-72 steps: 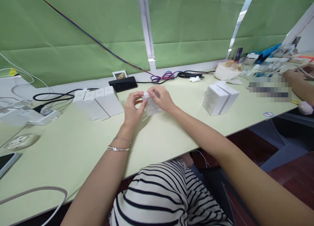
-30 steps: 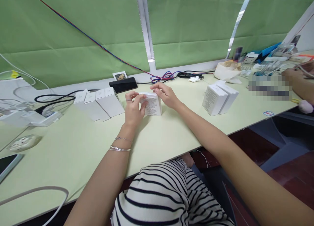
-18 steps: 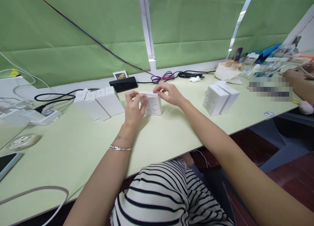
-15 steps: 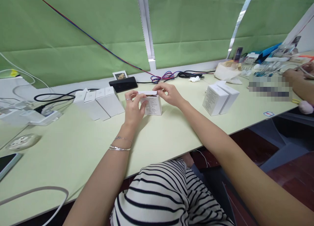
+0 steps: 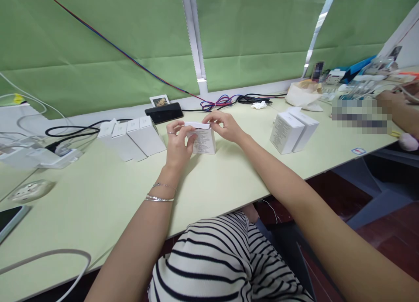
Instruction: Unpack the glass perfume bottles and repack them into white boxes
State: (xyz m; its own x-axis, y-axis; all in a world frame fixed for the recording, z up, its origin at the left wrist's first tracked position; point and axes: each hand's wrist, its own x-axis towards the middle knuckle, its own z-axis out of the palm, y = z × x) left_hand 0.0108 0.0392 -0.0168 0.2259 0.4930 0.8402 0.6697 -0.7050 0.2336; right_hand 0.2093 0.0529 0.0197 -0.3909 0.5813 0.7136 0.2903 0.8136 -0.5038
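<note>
A small white carton (image 5: 205, 142) with printed text on its near face stands upright on the table in front of me. Its top flap (image 5: 196, 125) is partly raised, with a narrow dark gap beneath it. My left hand (image 5: 179, 138) grips the carton from the left, thumb on the printed face and fingers at the top edge. At the top right corner, the curled fingers of my right hand (image 5: 224, 125) pinch the flap. What lies inside the carton is hidden.
Several white cartons (image 5: 131, 138) stand in a row at left, and two more (image 5: 288, 132) at right. Behind are a black phone (image 5: 164, 113), coiled cables (image 5: 252, 100) and a beige bag (image 5: 304, 96). Another person's hand (image 5: 391, 102) is at far right.
My right fingers have shifted slightly left along the top of the carton. My left hand and the carton stay in place.
</note>
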